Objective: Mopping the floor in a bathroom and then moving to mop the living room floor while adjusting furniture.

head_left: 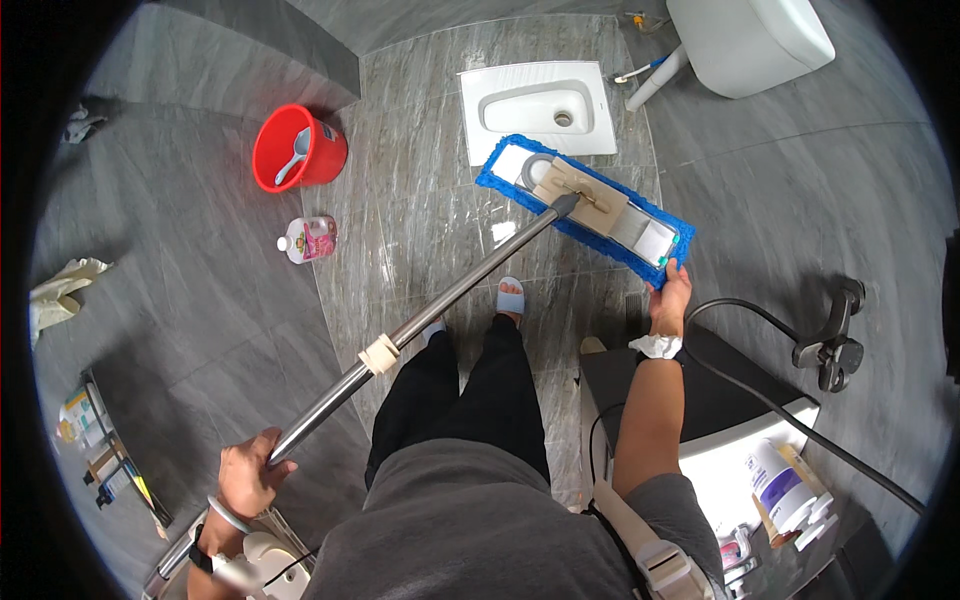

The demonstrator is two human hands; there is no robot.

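A flat mop with a blue microfibre pad (640, 262) and a long steel pole (455, 290) slants across the view. My left hand (248, 474) is wrapped round the pole at the lower left, below its cream collar. At the pad's right end, my right hand (672, 296) grips the blue edge near a green tab, with the fingertips partly hidden behind it. The beige joint plate (608, 215) on the mop head faces up at me. In this view the head overlaps the front edge of the white squat toilet (540, 75).
A red bucket (325, 160) holding a grey dipper (297, 152) and a pink-labelled bottle (312, 240) are at the left. On the right are a black-topped cabinet (720, 395), a tap (832, 345) with a dark hose and a white cistern (750, 45). The tiled floor (420, 200) looks wet.
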